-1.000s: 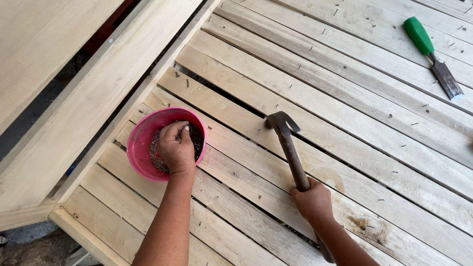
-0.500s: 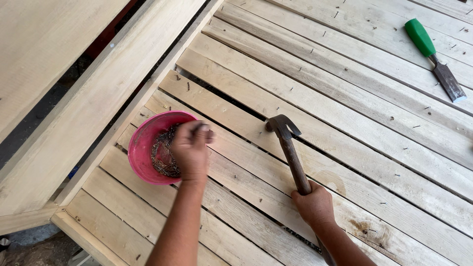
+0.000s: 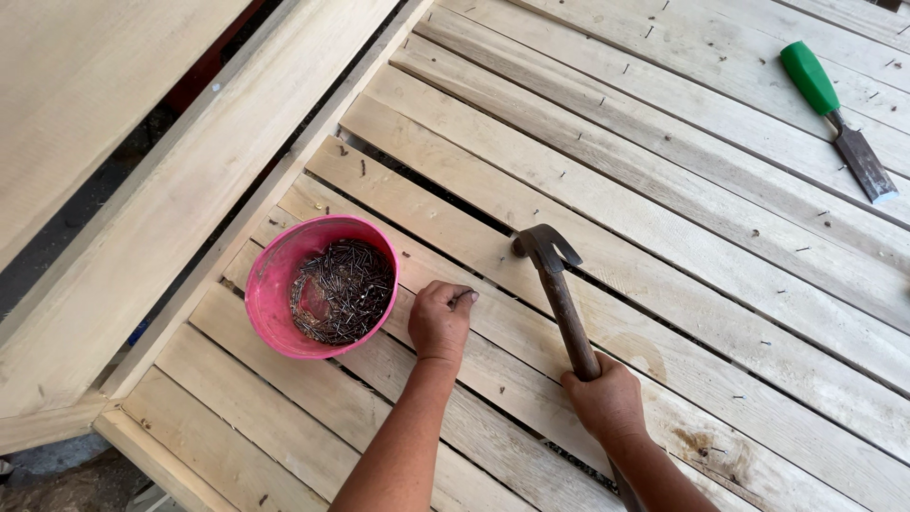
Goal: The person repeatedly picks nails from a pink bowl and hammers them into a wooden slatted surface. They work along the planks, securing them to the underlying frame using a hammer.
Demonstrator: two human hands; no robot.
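My left hand rests on a pale wooden slat just right of a pink bowl full of dark nails. Its fingers pinch a single nail at the fingertips. My right hand grips the wooden handle of a claw hammer. The hammer's metal head lies on the slats a short way right of my left hand.
A green-handled chisel lies on the boards at the top right. Gaps run between the slats. A broad plank frame borders the slats on the left, with dark ground beyond it.
My left hand came out of the pink bowl and moved right onto the slat, now pinching a nail. The hammer and right hand stayed in place.
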